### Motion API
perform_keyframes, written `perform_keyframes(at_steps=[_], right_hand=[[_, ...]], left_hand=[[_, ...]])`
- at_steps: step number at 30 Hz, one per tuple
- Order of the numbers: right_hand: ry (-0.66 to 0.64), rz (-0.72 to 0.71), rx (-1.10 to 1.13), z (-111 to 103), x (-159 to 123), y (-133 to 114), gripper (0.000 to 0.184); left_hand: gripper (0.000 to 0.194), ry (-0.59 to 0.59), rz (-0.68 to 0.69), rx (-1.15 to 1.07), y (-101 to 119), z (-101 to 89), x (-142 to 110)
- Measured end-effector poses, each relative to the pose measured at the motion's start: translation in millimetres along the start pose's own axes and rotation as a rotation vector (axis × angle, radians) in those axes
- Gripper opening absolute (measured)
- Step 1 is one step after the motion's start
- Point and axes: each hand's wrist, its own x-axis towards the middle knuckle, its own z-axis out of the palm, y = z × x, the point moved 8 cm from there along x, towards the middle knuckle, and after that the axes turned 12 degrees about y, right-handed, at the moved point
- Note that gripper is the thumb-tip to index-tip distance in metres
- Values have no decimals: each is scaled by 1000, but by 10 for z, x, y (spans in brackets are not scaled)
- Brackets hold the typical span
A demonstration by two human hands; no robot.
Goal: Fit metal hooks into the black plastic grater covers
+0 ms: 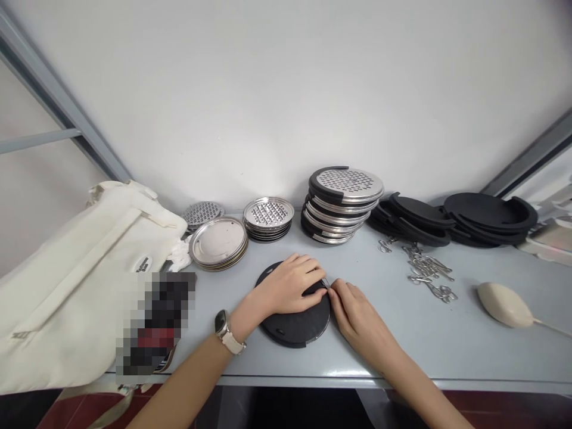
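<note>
A round black plastic disc (292,325) lies flat on the grey table (447,345) in front of me. My left hand (292,286) rests on top of it with fingers curled down, pressing it. My right hand (353,310) is at the disc's right edge, its fingertips pinched on a small metal wire clip (326,282) at the rim. A watch sits on my left wrist.
A stack of black-and-steel grater discs (342,202) stands behind, with perforated steel discs (268,217), plain steel lids (218,243), black rings (451,220) and loose wire clips (429,271). A cream bag (67,286) lies left. A beige oval object (504,304) rests right.
</note>
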Motion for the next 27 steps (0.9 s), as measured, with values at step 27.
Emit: perform_keyframes(at_steps=[27], right_hand=[[-32, 17, 37, 6, -5, 2, 18]], left_hand=[[17, 8, 30, -28, 28, -4, 4]])
